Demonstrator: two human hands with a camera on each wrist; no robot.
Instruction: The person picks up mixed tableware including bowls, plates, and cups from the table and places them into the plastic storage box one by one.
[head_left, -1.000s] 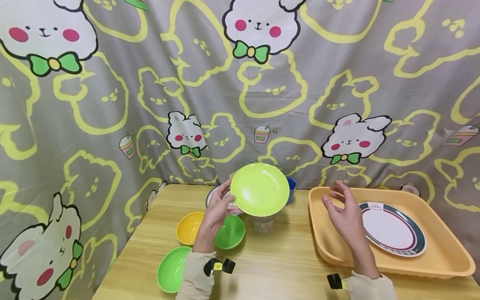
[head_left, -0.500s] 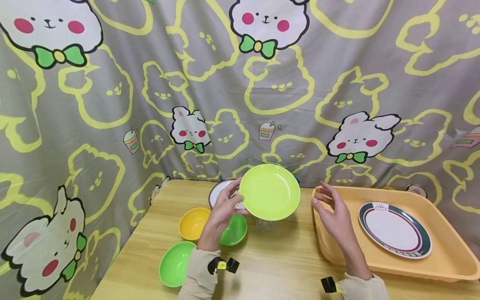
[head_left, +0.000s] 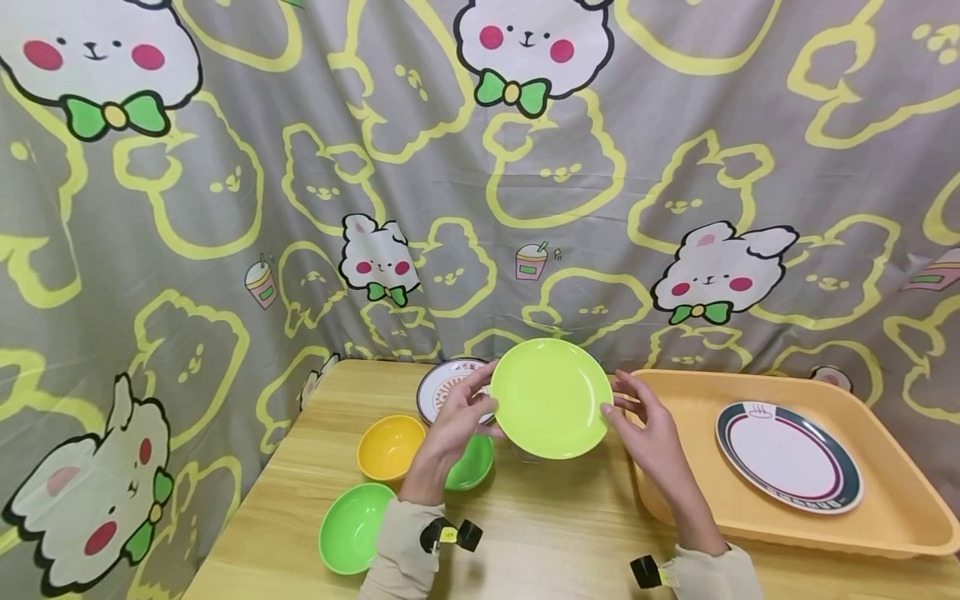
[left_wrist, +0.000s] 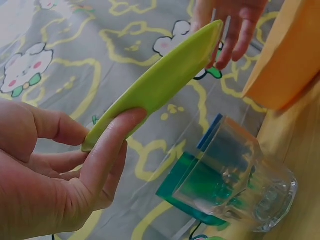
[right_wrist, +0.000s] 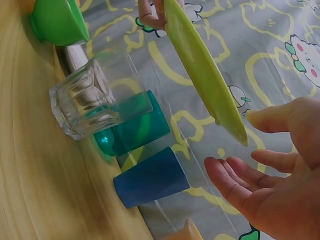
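The left hand [head_left: 457,421] holds the light green plate [head_left: 551,398] by its left rim, thumb on one side and fingers on the other. The plate is up in the air, tilted, over the middle of the worktop [head_left: 525,533] near its back edge. The right hand [head_left: 652,429] is open with straight fingers, right by the plate's other rim; I cannot tell if it touches.

Under the plate stands a clear glass [left_wrist: 240,180]. A teal cup [right_wrist: 132,127] and a blue cup [right_wrist: 150,177] stand behind it. A yellow bowl [head_left: 390,447] and two green bowls sit to the left. The orange tray [head_left: 885,517] at the right edge carries a white plate [head_left: 787,456].
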